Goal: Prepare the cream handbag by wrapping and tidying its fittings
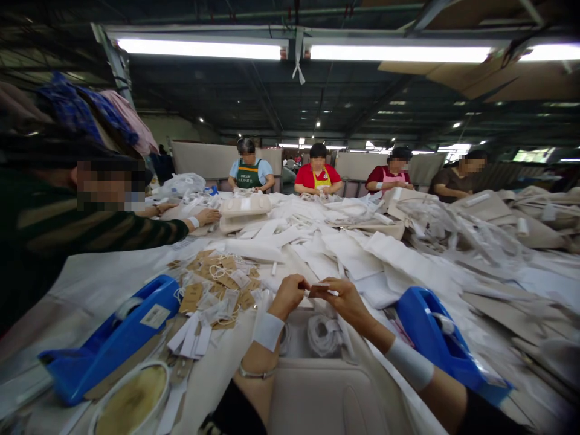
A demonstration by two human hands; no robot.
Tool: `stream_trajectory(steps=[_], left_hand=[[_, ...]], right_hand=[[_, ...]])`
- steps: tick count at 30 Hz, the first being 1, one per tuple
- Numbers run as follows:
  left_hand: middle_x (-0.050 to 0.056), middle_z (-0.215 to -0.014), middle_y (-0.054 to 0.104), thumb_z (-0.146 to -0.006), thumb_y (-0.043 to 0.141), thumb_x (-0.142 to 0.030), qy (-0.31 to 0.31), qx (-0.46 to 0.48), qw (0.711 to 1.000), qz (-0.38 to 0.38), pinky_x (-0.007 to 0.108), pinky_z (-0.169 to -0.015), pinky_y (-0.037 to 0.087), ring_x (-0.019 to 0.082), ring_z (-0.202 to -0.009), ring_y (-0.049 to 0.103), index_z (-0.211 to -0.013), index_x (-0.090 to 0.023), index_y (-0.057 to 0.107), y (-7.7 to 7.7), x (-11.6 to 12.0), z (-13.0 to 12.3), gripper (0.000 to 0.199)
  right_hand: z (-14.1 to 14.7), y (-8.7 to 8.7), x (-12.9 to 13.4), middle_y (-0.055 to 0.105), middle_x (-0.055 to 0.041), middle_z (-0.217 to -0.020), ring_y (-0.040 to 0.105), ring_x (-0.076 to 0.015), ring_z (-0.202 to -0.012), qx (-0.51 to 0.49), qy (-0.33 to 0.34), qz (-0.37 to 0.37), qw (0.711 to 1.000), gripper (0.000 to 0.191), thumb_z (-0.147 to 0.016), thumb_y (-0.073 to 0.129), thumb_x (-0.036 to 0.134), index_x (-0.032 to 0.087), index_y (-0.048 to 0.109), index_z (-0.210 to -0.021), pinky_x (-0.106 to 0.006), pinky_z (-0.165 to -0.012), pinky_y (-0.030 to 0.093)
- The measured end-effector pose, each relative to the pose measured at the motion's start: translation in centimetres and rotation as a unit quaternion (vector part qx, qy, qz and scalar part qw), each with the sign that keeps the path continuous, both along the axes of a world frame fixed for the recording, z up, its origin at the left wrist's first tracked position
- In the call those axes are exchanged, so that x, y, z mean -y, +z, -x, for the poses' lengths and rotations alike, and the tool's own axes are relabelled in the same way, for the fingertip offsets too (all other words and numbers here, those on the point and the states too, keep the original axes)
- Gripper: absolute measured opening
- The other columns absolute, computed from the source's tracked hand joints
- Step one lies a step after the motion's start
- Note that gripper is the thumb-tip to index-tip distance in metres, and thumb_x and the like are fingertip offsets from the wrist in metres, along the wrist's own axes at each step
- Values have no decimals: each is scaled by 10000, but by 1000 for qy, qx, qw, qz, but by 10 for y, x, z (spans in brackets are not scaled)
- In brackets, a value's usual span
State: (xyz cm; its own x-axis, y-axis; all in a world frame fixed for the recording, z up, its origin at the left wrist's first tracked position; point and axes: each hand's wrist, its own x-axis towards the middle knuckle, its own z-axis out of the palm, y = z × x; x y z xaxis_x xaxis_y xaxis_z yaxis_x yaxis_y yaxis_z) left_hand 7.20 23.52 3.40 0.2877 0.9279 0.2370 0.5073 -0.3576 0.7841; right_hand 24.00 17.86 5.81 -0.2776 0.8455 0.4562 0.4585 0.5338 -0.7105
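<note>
Near the middle of the view my right hand (341, 295) holds a small brown card (319, 290) between thumb and fingers. My left hand (290, 294) is closed in a pinch at the card's left edge; whether it grips the card or something else is too small to tell. Below both hands lie a coil of clear cord or tubing (323, 336) and a beige padded bag or case (324, 393). White bands wrap both forearms. To the left of my left hand sits a pile of brown tags with white strings (222, 281).
Blue tape dispensers stand at left (113, 338) and right (446, 338). A round tin (131, 402) is at the lower left. White sheets (353, 254) and beige pieces (244, 208) cover the table. A striped-sleeved person reaches in from the left; several people work across the table.
</note>
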Motion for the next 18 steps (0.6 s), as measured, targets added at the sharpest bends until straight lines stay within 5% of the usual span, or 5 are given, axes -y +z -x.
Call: stream_trajectory(steps=[5, 11, 18], left_hand=[[56, -764, 709, -657, 541, 15, -14, -38, 999, 6, 255, -729, 470, 166, -741, 621, -801, -107, 749, 0, 0, 2, 281], [22, -897, 737, -705, 680, -102, -86, -67, 994, 7, 214, -774, 482, 155, -851, 645, -875, -192, 780, 4, 5, -1, 217], [50, -861, 741, -698, 699, -117, -24, -128, 991, -3, 304, -881, 468, 223, -943, 631, -787, -225, 787, 0, 10, -11, 167]], right_hand=[[-3, 7, 13, 738, -3, -786, 648, -180, -824, 36, -7, -24, 999, 203, -894, 579, 323, 268, 771, -859, -311, -868, 429], [-10, 8, 16, 742, -19, -873, 664, -194, -849, -88, -6, 52, 995, 186, -842, 575, 287, 213, 746, -846, -297, -816, 486], [-8, 1, -8, 750, -35, -871, 676, -202, -842, -62, -110, 70, 990, 257, -821, 524, 286, 192, 751, -898, -298, -791, 511]])
